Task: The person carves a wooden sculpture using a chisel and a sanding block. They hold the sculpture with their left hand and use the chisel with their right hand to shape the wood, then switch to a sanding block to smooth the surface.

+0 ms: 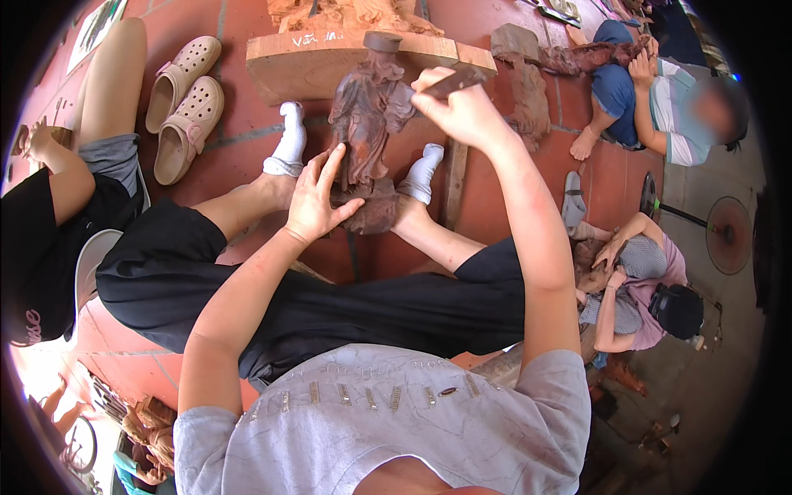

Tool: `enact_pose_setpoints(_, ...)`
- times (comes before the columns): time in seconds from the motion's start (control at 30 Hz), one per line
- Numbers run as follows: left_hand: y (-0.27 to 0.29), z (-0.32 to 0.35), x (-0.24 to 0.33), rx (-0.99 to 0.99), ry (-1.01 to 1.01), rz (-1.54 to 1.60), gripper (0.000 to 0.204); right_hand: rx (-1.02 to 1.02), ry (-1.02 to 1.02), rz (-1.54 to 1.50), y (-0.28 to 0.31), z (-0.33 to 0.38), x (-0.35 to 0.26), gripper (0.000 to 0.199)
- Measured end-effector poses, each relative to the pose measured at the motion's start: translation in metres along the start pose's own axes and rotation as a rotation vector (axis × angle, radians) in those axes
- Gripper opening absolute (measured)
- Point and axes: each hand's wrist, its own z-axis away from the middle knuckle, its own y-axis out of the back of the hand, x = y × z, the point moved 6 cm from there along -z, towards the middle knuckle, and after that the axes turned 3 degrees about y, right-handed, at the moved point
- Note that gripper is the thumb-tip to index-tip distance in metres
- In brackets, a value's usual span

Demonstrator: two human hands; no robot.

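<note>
While the dark wooden figure (365, 124) stands upright between the person's socked feet (289, 140) on the red tile floor (247, 124), its long axis runs head-to-base away from the body. At its base, the left hand (313, 198) lies open and flat, fingers spread against the carved foot, steadying rather than clasping. Higher up and to the right, the right hand (462, 111) is closed tight around a small dark tool (454, 82), whose tip meets the figure's shoulder; this hand is nearer the figure's head. Behind stands a pale wooden block (355, 58); beige clogs (186, 103) lie left. Other people sit around carving.
</note>
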Motion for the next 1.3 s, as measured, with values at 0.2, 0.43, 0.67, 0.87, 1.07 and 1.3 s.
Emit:
enact_pose_setpoints(0.2,0.000,0.000,0.000,-0.025,0.035,-0.017,0.108,0.032,0.107,0.039,0.000,0.002,-0.009,0.019)
enact_pose_setpoints(0.43,-0.001,0.001,-0.002,-0.016,0.023,-0.011,0.109,0.075,-0.118,-0.182,0.000,-0.001,0.010,0.015)
enact_pose_setpoints(0.67,-0.001,0.000,-0.001,-0.013,0.007,-0.018,0.109,0.117,-0.093,-0.160,0.000,0.001,0.007,0.016)
enact_pose_setpoints(0.87,-0.002,0.001,-0.001,-0.026,0.027,-0.014,0.109,0.141,0.117,0.073,-0.004,0.011,-0.010,0.016)
enact_pose_setpoints(1.07,-0.002,0.001,-0.003,-0.036,0.045,0.000,0.109,0.128,-0.125,-0.265,-0.003,0.006,0.016,0.014)
enact_pose_setpoints(1.3,-0.001,0.002,-0.001,-0.015,0.029,-0.005,0.109,0.078,-0.157,-0.240,-0.001,0.005,0.011,0.014)
